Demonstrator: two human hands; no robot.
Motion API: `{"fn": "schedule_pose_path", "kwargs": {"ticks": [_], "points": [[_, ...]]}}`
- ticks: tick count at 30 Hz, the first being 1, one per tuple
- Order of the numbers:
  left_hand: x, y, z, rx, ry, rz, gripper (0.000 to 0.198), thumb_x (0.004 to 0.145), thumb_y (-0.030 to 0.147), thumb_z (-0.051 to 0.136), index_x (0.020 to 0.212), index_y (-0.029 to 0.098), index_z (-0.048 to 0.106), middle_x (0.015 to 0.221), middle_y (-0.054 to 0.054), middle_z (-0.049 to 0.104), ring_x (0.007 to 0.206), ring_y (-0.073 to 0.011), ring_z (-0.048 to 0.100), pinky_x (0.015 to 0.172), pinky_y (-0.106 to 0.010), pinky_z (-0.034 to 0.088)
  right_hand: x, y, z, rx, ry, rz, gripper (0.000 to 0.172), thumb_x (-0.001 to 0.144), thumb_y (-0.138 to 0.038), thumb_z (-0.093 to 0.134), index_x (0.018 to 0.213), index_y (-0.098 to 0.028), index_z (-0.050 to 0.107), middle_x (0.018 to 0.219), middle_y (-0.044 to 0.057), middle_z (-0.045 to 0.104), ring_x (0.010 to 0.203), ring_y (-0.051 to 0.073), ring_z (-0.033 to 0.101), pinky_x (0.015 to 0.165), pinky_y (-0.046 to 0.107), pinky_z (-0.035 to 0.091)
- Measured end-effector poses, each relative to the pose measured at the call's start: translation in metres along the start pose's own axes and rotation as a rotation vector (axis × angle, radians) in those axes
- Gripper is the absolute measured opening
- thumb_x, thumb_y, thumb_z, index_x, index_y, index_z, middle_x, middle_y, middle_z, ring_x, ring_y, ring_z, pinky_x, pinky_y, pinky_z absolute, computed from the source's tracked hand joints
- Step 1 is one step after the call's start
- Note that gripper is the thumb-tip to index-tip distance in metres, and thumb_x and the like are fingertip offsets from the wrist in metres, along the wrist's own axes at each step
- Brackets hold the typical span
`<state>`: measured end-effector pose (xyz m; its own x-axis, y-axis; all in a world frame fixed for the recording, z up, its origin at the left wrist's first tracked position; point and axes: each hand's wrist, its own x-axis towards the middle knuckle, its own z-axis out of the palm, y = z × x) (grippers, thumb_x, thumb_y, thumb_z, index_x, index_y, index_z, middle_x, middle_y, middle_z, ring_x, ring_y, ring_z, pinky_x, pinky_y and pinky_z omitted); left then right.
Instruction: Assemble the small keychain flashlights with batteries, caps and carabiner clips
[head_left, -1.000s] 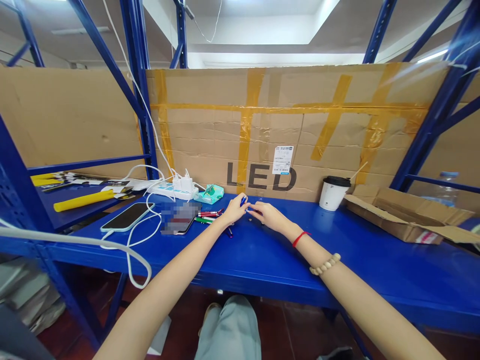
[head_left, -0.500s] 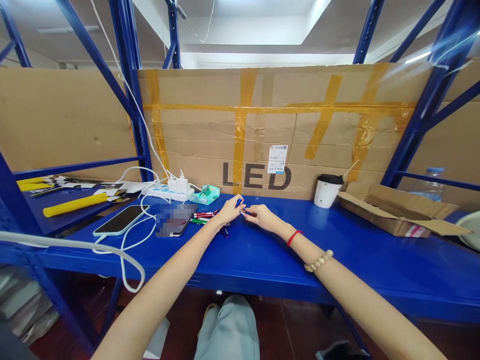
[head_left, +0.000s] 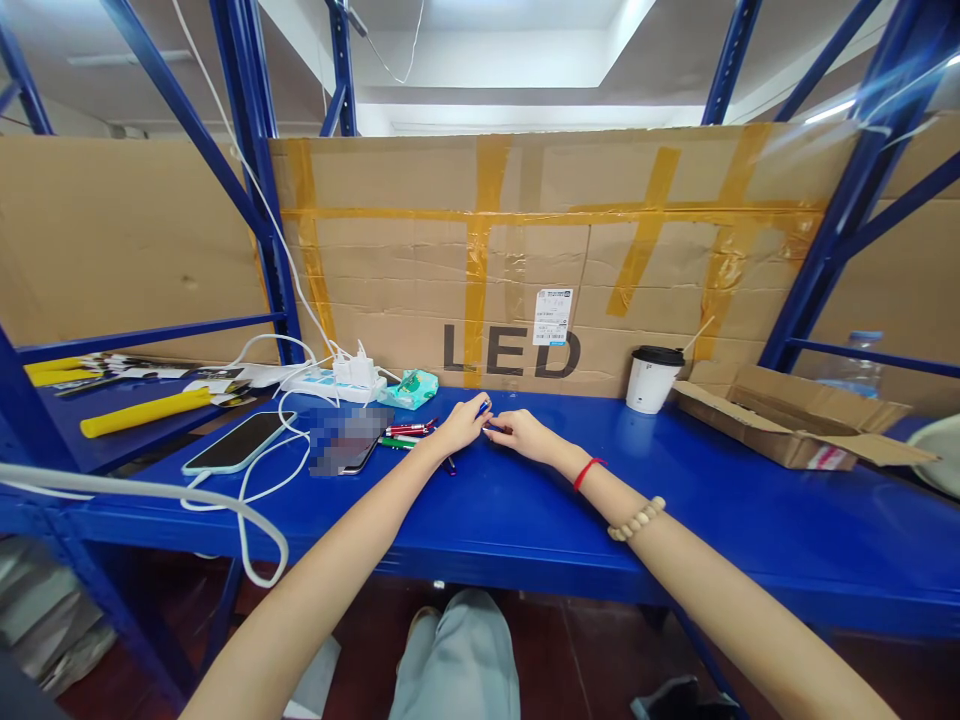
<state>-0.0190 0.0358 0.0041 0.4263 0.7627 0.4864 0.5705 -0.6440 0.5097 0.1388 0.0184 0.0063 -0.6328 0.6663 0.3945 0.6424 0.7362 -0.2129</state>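
My left hand (head_left: 462, 428) is closed around a blue pen (head_left: 484, 406), whose end shows above the curled fingers. Close beside it, my right hand (head_left: 523, 434) has its thumb and fingertips pinched together at a small piece too tiny to name. The fingertips of both hands nearly meet just above the blue tabletop (head_left: 570, 510). Partly hidden behind my left wrist lie red pens (head_left: 411, 430) and a green pen (head_left: 395, 443). A dark pen tip (head_left: 450, 466) pokes out below that wrist.
Left of my hands lie a dark phone (head_left: 364, 450), a light-cased phone (head_left: 241, 443) on a white cable, a power strip (head_left: 311, 383) and a green packet (head_left: 412, 389). A lidded cup (head_left: 652, 380) and an open cardboard box (head_left: 780, 425) stand right. Taped cardboard (head_left: 390, 290) walls the back.
My left hand has turned slightly, and less of the blue pen shows above its fingers. Both hands stay close together in the same place. The view has shifted a little.
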Motion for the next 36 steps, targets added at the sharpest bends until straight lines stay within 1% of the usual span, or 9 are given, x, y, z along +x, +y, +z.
{"fn": "schedule_pose_path", "kwargs": {"ticks": [8,12,17,21,25,29,31,33,36], "points": [[0.000,0.003,-0.002,0.002,0.005,-0.006,0.006,0.082,0.021,0.041,0.077,0.020,0.043,0.072,0.002,0.052,0.065,-0.0118,0.048,0.065,-0.023,0.036,0.001,0.002,0.000,0.028,0.013,0.002,0.031,0.086,-0.028,0.045,0.061,-0.013,0.055,0.055,-0.002,0.051,0.051,0.007,0.033,0.053,0.021,0.026],[0.000,0.005,-0.002,-0.014,0.020,-0.013,0.006,0.081,0.021,0.042,0.076,0.019,0.043,0.070,0.002,0.051,0.064,-0.0112,0.047,0.064,-0.022,0.036,0.002,0.001,0.000,0.042,0.031,0.024,0.027,0.084,-0.025,0.045,0.064,-0.013,0.058,0.058,-0.001,0.054,0.052,0.008,0.037,0.054,0.021,0.028],[0.001,0.006,-0.003,-0.049,0.054,-0.014,0.009,0.082,0.021,0.041,0.074,0.019,0.041,0.069,0.003,0.051,0.063,-0.0106,0.047,0.062,-0.022,0.035,0.002,-0.003,0.001,0.051,0.104,0.097,0.027,0.084,-0.021,0.042,0.072,-0.012,0.064,0.062,0.001,0.058,0.055,0.009,0.042,0.056,0.021,0.030],[0.002,0.004,-0.003,-0.081,0.060,-0.018,0.010,0.083,0.024,0.041,0.074,0.020,0.037,0.067,0.004,0.048,0.063,-0.0101,0.047,0.062,-0.021,0.034,0.003,-0.005,0.002,0.058,0.143,0.127,0.025,0.083,-0.020,0.043,0.078,-0.012,0.067,0.066,0.002,0.060,0.058,0.010,0.045,0.058,0.021,0.032],[0.003,0.001,-0.002,-0.100,0.085,-0.044,0.018,0.082,0.033,0.044,0.073,0.020,0.034,0.064,0.006,0.043,0.061,-0.0098,0.043,0.061,-0.022,0.033,0.003,-0.003,0.000,0.051,0.204,0.153,0.025,0.082,-0.020,0.044,0.074,-0.012,0.066,0.060,0.001,0.055,0.055,0.010,0.043,0.056,0.022,0.030],[0.001,0.003,-0.003,-0.102,0.112,-0.074,0.025,0.082,0.042,0.042,0.072,0.020,0.034,0.064,0.006,0.040,0.061,-0.0103,0.039,0.060,-0.022,0.031,0.002,0.002,-0.007,0.045,0.334,0.178,0.028,0.086,-0.023,0.040,0.080,-0.012,0.065,0.060,0.001,0.050,0.056,0.011,0.043,0.055,0.022,0.030],[0.000,0.006,-0.003,-0.105,0.088,-0.060,0.024,0.081,0.039,0.043,0.071,0.019,0.035,0.064,0.005,0.040,0.061,-0.0102,0.038,0.060,-0.023,0.031,0.001,0.002,-0.009,0.043,0.404,0.176,0.029,0.088,-0.027,0.038,0.085,-0.013,0.063,0.061,0.001,0.047,0.057,0.011,0.043,0.055,0.022,0.030],[-0.001,0.009,-0.001,-0.110,0.047,-0.033,0.020,0.079,0.032,0.047,0.068,0.019,0.037,0.063,0.005,0.040,0.061,-0.0098,0.038,0.061,-0.022,0.031,0.001,0.001,-0.010,0.042,0.455,0.157,0.030,0.089,-0.030,0.036,0.088,-0.014,0.061,0.063,0.001,0.045,0.057,0.011,0.043,0.056,0.022,0.031],[-0.001,0.010,0.003,-0.130,-0.002,-0.009,0.016,0.075,0.021,0.048,0.064,0.017,0.038,0.063,0.005,0.043,0.061,-0.0093,0.039,0.060,-0.021,0.031,0.002,-0.003,-0.008,0.043,0.475,0.104,0.028,0.090,-0.030,0.035,0.087,-0.016,0.060,0.066,0.001,0.046,0.060,0.011,0.045,0.058,0.022,0.033]]}}
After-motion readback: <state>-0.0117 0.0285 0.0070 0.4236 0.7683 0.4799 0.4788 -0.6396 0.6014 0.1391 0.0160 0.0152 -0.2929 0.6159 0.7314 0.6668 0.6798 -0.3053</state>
